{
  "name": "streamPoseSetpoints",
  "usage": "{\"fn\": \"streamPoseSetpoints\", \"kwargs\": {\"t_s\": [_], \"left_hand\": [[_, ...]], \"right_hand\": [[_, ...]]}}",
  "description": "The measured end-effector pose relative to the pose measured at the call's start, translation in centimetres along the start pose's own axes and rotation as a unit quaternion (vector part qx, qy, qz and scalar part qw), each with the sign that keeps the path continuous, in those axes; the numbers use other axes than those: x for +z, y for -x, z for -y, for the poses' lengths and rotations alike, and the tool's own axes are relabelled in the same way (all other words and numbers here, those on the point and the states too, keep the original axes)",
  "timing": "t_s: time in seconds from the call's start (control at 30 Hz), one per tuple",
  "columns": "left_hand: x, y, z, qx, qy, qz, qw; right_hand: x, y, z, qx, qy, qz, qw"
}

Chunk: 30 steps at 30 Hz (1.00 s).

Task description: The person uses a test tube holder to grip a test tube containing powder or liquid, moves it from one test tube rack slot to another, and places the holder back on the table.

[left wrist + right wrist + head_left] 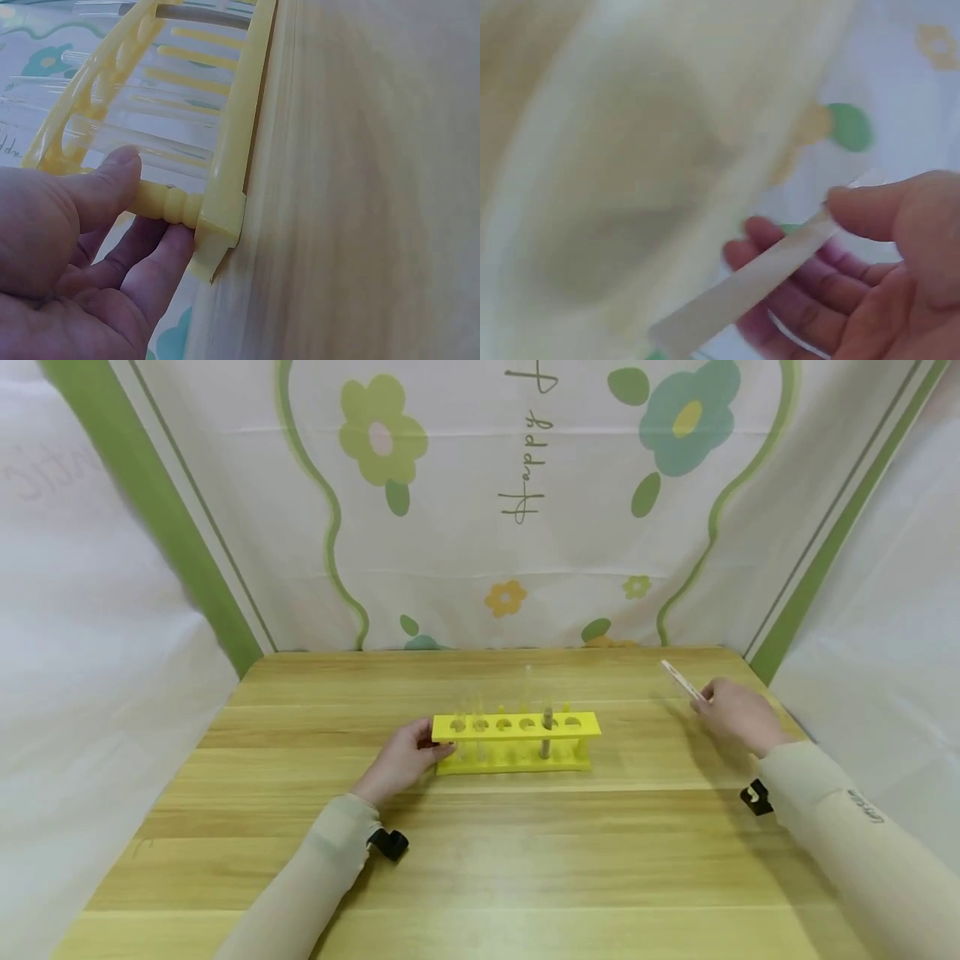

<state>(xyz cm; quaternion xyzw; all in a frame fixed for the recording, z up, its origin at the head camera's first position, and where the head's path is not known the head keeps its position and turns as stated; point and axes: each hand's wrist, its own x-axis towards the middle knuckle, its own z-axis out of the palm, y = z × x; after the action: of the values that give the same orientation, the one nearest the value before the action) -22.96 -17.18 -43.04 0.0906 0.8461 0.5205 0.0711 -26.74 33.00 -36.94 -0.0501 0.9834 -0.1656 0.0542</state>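
Mid-way across the grained wooden table (525,860), the left hand (401,758) pinches an end post (172,204) of the yellow plastic tube rack (517,767); I'd brace it lightly. Far right, the right hand (738,714) pinches a slim white strip (682,679), perhaps tweezers.

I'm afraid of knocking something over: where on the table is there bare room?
The table is bare in front of the rack, between the sleeves, and between rack and right hand. It's crowded at the rack's left end, with left hand and tubes.

a white cloth (450,543) printed with flowers (383,431) and green bands (153,502) hangs behind a wood-grain table (525,860).
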Motion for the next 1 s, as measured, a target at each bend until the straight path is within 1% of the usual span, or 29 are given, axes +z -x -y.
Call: {"fn": "streamPoseSetpoints", "kwargs": {"t_s": [0.07, 0.13, 0.23, 0.33, 0.43, 0.57, 0.63, 0.83, 1.0], "left_hand": [[-0.1, 0.0, 0.0, -0.005, 0.002, 0.001, 1.0], [-0.2, 0.1, -0.1, -0.006, 0.001, 0.001, 1.0], [-0.2, 0.1, -0.1, -0.006, -0.002, 0.0, 1.0], [-0.2, 0.2, -0.1, -0.003, -0.005, -0.001, 1.0], [-0.3, 0.3, 0.0, 0.0, -0.007, 0.0, 1.0], [-0.2, 0.2, 0.1, 0.005, -0.008, 0.004, 0.9999], [-0.2, 0.1, 0.3, 0.007, -0.009, 0.005, 0.9999], [-0.1, 0.1, 0.3, 0.01, -0.007, 0.01, 0.9999], [0.0, 0.2, 0.1, 0.013, -0.004, 0.013, 0.9998]], "right_hand": [[-0.7, 0.2, 1.2, -0.013, -0.024, -0.026, 0.9993], [-1.5, 0.4, 2.6, -0.037, -0.035, -0.06, 0.9969], [-2.4, 1.2, 4.9, -0.064, -0.047, -0.103, 0.9915], [-3.1, 2.1, 7.3, -0.095, -0.053, -0.133, 0.9851], [-3.2, 2.9, 9.3, -0.145, -0.044, -0.162, 0.9751], [-2.8, 3.6, 11.3, -0.209, -0.028, -0.185, 0.9599], [-2.6, 3.9, 12.1, -0.231, -0.023, -0.191, 0.9538], [-2.4, 4.5, 14.1, -0.28, -0.013, -0.219, 0.9347], [-2.2, 4.4, 15.0, -0.311, -0.001, -0.24, 0.9197]]}}
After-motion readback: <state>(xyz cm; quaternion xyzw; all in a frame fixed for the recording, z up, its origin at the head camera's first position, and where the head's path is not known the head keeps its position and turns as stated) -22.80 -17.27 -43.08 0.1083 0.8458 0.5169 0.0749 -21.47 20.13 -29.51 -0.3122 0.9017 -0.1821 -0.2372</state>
